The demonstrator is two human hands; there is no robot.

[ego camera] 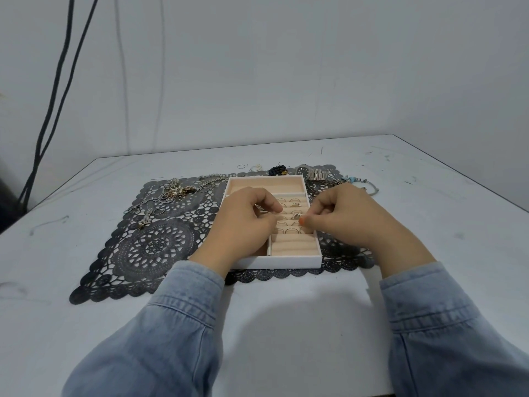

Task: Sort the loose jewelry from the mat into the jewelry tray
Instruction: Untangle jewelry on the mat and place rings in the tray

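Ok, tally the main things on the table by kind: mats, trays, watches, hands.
mat: 1
jewelry tray: 1
watch: 1
hands: 2, left hand and right hand
Total: 5

The mat point(148, 247) is black lace with round medallions; the tray point(274, 262) is white, peach-lined; sleeves point(183, 310) faded blue denim; table point(429, 224) pale grey.

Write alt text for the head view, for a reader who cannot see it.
A person's left hand and right hand meet, fingers curled, over the ring rows of a white jewelry tray on a black lace mat. Chains lie on the mat left of it, a watch behind it.
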